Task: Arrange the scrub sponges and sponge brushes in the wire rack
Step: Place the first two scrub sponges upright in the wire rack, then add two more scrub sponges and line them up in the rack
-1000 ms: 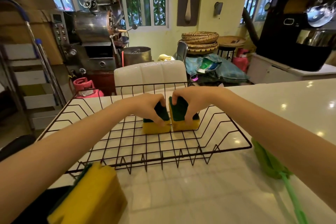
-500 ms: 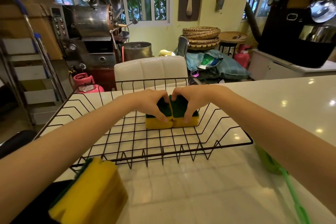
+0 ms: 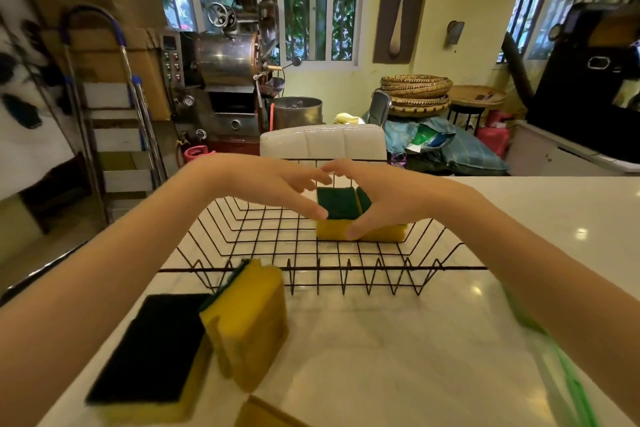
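Two sponges (image 3: 349, 218), yellow foam with dark green scouring faces, are standing side by side, touching, on the grid floor of the black wire rack (image 3: 311, 253), toward its right half. They are being framed by both hands: the left hand (image 3: 277, 187) is spread open with fingers extended just above and left of them, its thumb at the left sponge's green face, while the right hand (image 3: 377, 201) is loosely open with its thumb pressing the yellow front. On the white counter (image 3: 381, 357) nearer the camera, a flat sponge (image 3: 152, 354) is lying green side up beside an upright sponge (image 3: 249, 322), and a blurred green brush (image 3: 561, 367) is partly hidden under the right forearm.
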